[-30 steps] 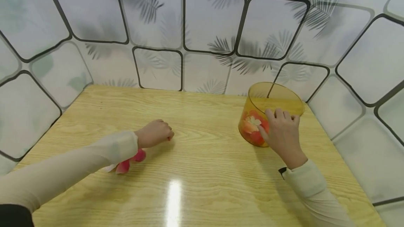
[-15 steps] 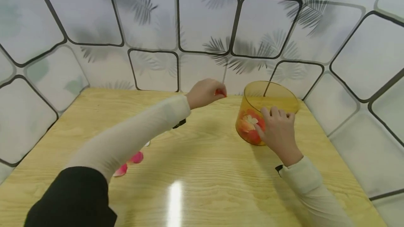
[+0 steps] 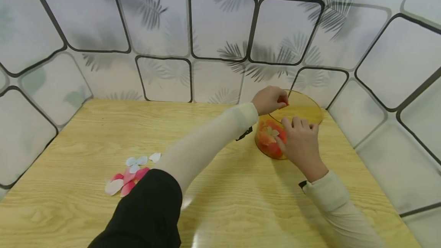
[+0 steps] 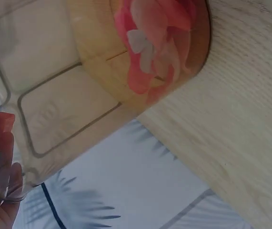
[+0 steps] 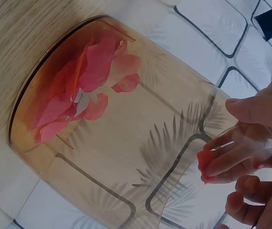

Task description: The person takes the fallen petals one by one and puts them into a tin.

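Observation:
A clear amber container [image 3: 311,102] stands at the back right of the table, with red, pink and white flower petals [image 5: 90,78] in its bottom. My left hand [image 3: 270,100] is at the left side of its mouth and pinches a red petal [image 5: 205,166] in the fingertips. In the left wrist view, the fingers holding that petal show at the lower left, partly through the container wall. My right hand [image 3: 303,144] grips the container's near rim, its thumb along the outside and fingers bent over the edge.
More petals lie on the table's left: pink ones [image 3: 128,188], partly covered by the black sleeve [image 3: 148,209], and white ones [image 3: 155,157]. Patterned panels [image 3: 220,22] stand at the table's back and sides.
My left hand has moved right and up from mid-table to the container's mouth, carrying the red petal. The white and pink petals at left have come into view. My right hand keeps its grip.

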Available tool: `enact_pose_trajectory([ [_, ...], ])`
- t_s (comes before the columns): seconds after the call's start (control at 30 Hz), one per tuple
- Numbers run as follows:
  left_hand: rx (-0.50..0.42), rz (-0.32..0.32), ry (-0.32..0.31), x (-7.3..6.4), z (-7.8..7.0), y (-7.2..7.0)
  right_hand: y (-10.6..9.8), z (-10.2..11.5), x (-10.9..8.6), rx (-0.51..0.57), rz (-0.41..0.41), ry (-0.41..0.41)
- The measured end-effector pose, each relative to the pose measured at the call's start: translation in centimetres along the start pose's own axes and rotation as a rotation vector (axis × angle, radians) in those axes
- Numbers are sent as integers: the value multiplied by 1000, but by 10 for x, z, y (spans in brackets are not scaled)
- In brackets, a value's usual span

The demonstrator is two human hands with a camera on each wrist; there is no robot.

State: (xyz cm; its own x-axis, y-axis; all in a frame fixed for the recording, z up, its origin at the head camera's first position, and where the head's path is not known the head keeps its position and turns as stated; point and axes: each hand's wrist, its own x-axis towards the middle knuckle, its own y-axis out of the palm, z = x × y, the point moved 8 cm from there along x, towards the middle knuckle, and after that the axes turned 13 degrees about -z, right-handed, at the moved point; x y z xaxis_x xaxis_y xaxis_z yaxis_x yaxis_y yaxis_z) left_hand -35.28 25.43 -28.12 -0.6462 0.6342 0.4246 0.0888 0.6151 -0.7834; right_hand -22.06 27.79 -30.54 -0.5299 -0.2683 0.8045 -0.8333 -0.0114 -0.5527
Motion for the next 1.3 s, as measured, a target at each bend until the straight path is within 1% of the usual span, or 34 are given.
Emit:
enact_pose_trajectory([
  [0.07, -11, -1, -12, 0, 2, 4, 1, 1, 0, -1, 2, -2],
  [0.13, -12, -6, -18, -1, 3, 5, 1, 1, 0, -2, 0, -4],
  [0.23, 32, 8, -9, -2, 2, 7, 0, 1, 0, -7, -6, -7],
  [0.37, 98, 57, 0, -3, -1, 10, -1, 1, 0, -15, -9, -12],
  [0.5, 110, 72, -1, -3, -3, 11, -2, 0, -1, -22, -14, -19],
  [0.57, 104, 48, 6, -4, -4, 9, -2, 0, -1, -23, -18, -22],
  [0.63, 88, -8, 12, -5, -4, 4, -2, 0, -1, -20, -23, -20],
  [0.67, 77, -54, 21, -6, -4, 0, -2, 0, -1, -16, -24, -17],
  [0.73, 55, -165, 32, -12, -3, -8, -1, 1, -1, -10, -22, -9],
  [0.8, 38, -276, 56, -23, -1, -18, 0, 2, -1, -3, -16, -2],
  [0.83, 38, -324, 69, -32, 0, -25, 2, 3, 0, 1, -12, -2],
  [0.87, 38, -357, 89, -42, 1, -32, 3, 5, 1, 7, -9, -2],
  [0.93, 63, -372, 140, -65, -2, -45, 5, 9, 3, 12, -8, -5],
  [1.0, 119, -337, 207, -91, -7, -57, 5, 10, 3, 14, -11, -5],
  [1.07, 186, -263, 269, -118, -12, -67, 4, 11, 4, 13, -11, -2],
  [1.13, 242, -184, 311, -144, -13, -78, 3, 9, 3, 15, -6, 8],
  [1.2, 274, -115, 319, -167, -11, -90, 2, 6, 3, 15, 4, 20],
  [1.23, 283, -92, 309, -178, -8, -97, 2, 5, 3, 15, 6, 25],
  [1.3, 290, -81, 277, -196, 0, -112, 1, 3, 3, 16, 6, 33],
])
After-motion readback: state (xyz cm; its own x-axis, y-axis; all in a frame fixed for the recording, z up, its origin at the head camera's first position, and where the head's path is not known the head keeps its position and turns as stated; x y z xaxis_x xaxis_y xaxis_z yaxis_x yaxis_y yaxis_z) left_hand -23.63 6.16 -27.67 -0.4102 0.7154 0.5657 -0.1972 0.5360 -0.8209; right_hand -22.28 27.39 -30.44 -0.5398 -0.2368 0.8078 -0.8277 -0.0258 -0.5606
